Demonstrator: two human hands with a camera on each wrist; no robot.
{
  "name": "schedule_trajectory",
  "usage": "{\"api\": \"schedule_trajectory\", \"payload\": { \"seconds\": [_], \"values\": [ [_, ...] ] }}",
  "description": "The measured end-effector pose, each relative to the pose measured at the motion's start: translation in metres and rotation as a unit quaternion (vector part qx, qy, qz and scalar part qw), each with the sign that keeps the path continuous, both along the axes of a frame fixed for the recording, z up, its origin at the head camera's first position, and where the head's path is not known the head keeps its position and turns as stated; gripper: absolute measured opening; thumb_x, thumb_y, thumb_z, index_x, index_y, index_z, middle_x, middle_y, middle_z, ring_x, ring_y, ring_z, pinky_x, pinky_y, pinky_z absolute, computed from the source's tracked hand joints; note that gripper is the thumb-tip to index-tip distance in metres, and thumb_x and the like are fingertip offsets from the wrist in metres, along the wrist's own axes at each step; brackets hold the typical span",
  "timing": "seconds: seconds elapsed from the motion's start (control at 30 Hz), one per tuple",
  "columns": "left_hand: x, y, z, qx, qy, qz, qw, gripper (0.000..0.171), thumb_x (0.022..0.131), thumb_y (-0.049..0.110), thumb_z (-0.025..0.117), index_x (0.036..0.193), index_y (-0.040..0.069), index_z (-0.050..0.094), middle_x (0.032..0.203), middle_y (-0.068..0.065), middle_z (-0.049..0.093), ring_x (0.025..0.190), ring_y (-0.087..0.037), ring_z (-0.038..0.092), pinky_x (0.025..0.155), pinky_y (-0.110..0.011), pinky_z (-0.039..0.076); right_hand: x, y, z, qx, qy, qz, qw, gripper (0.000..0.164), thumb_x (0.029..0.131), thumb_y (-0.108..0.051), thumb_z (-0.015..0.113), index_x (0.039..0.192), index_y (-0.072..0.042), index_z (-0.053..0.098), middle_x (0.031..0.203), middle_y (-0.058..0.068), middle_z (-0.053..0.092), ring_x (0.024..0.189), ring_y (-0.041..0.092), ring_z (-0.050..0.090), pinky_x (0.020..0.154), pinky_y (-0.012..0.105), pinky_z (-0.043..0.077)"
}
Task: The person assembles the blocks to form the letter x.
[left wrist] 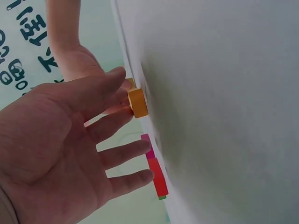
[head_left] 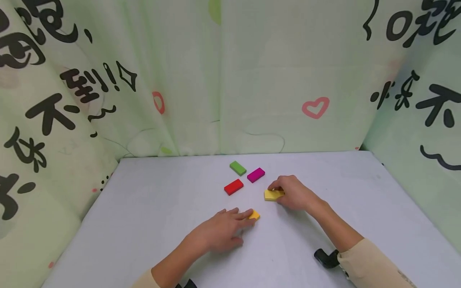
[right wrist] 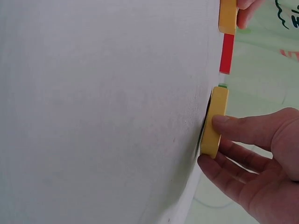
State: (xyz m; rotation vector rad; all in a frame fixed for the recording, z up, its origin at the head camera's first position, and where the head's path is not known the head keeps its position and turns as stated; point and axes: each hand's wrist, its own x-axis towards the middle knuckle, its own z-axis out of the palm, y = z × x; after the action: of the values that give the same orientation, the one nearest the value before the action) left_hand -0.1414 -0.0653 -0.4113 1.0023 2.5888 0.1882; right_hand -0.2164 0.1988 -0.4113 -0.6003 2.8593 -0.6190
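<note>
An orange-yellow block [head_left: 254,215] lies flat on the table, partly covered by the fingertips of my left hand [head_left: 221,232]. That hand's fingers are spread and mostly straight, and its thumb stands apart from the block in the head view. My right hand [head_left: 297,194] pinches a yellow block [right wrist: 215,123] between thumb and fingers, close to the tabletop. In the right wrist view the thumb presses one broad face of it. Behind the hands lie a red block [head_left: 233,187], a magenta block [head_left: 256,175] and a green block [head_left: 238,168], close together but apart.
A white cloth-covered table [head_left: 173,192] spreads under everything. Pale green curtains [head_left: 259,80] with black characters and red hearts hang behind it and at both sides. A black device [head_left: 326,258] sits at the right sleeve, near the tabletop.
</note>
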Motion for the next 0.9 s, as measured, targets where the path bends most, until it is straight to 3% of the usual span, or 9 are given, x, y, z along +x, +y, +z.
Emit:
{"api": "schedule_trajectory", "payload": {
  "seconds": [0.37,0.9],
  "values": [
    [0.004,-0.005,-0.002,-0.009,-0.041,0.016,0.9990,0.079,0.097,0.035,0.074,0.162,0.045,0.031,0.172,0.022,0.020,0.156,-0.034,0.034,0.122,-0.063,0.033,0.013,0.003,0.002,-0.004,0.000,-0.010,1.000,0.031,0.086,0.002,0.079,0.117,-0.001,0.076,0.108,0.009,0.074,0.100,0.024,0.066,0.094,0.045,0.059],
    [0.005,-0.011,-0.003,-0.004,-0.049,0.009,0.9987,0.094,0.091,0.042,0.081,0.164,0.045,0.022,0.173,0.025,0.008,0.160,-0.033,0.026,0.121,-0.067,0.030,0.029,0.002,0.004,-0.005,0.008,0.005,1.000,0.031,0.085,0.003,0.080,0.116,-0.002,0.077,0.108,0.008,0.074,0.102,0.024,0.068,0.093,0.044,0.060]
  ]
}}
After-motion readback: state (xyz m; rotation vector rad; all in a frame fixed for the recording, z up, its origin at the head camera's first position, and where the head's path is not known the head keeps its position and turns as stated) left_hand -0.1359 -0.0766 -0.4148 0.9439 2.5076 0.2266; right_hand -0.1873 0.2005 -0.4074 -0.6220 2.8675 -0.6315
